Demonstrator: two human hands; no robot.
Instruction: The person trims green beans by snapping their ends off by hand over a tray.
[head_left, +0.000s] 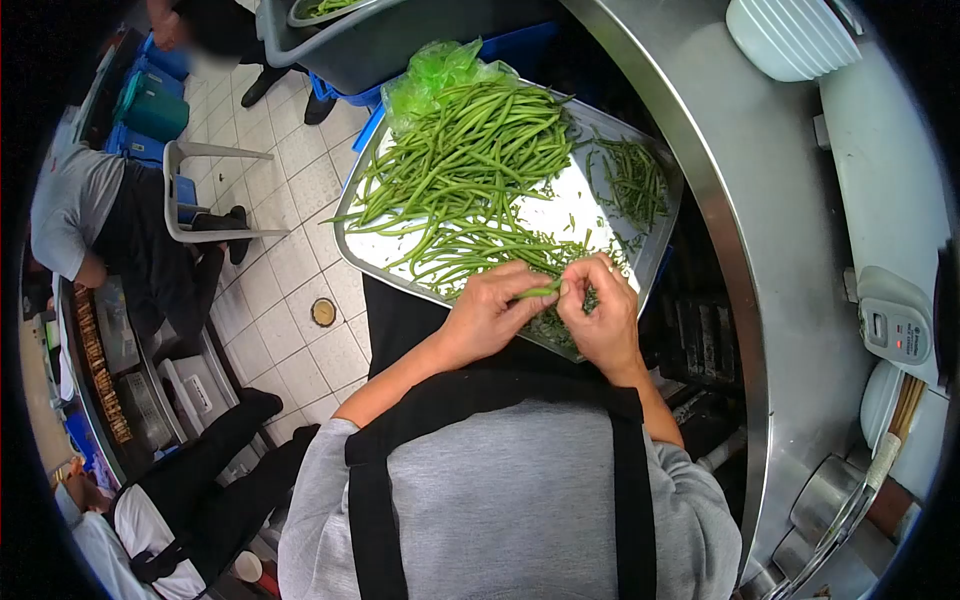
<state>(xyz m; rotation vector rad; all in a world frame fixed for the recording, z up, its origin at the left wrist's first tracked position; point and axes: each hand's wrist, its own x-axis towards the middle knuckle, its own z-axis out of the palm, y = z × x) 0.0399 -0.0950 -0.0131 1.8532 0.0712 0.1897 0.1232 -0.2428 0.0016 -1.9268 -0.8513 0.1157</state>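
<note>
A large pile of green beans (475,150) lies on a metal tray (352,255) in front of me. My left hand (492,312) is closed around a few green beans, their ends pointing to the right. With thumb and index finger pinched at those ends, my right hand (600,307) meets the beans just above the tray's near edge. A looser row of beans (490,250) lies right behind my hands. Small trimmed bean ends (635,180) are heaped at the tray's right side, with more bits under my hands. A green plastic bag (440,80) sits at the pile's far end.
A grey tub (350,50) stands beyond the tray. A curved steel counter (720,200) runs along the right, with stacked white bowls (790,40) and metal pots (828,500). At left are a plastic chair (185,200), a floor drain (323,312) and several people.
</note>
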